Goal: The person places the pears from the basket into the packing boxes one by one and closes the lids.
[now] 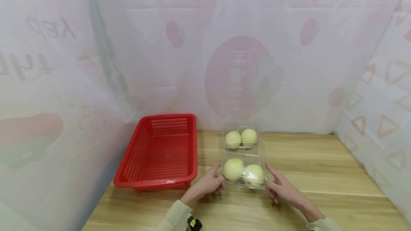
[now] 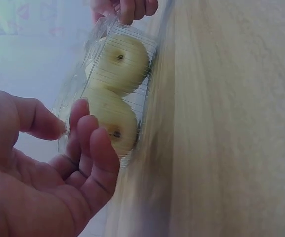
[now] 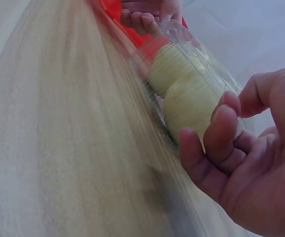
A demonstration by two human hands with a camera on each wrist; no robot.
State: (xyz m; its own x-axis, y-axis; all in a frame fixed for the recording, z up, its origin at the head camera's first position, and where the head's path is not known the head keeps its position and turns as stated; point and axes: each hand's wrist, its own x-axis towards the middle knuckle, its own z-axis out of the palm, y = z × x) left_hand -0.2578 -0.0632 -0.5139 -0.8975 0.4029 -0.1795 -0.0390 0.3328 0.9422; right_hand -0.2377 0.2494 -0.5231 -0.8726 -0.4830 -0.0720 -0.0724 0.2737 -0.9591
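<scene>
Two clear plastic fruit boxes stand one behind the other on the table, each with two pale yellow pears inside. My left hand (image 1: 209, 181) is at the left side of the near box (image 1: 243, 157), its thumb and index finger pinching the edge. Opposite it, my right hand (image 1: 285, 189) pinches the right edge in the same way. The other fingers of both hands are curled below the rim. Inside the near box, the pears (image 2: 109, 116) lie side by side, seen through the ribbed wall. Just behind is the far box (image 1: 240, 127).
A red perforated plastic basket (image 1: 194, 145) stands left of the boxes, with nothing in it. The wood-grain table (image 1: 318, 167) ends at a printed cloth (image 1: 154, 60) hanging along the back, with more cloth at both sides.
</scene>
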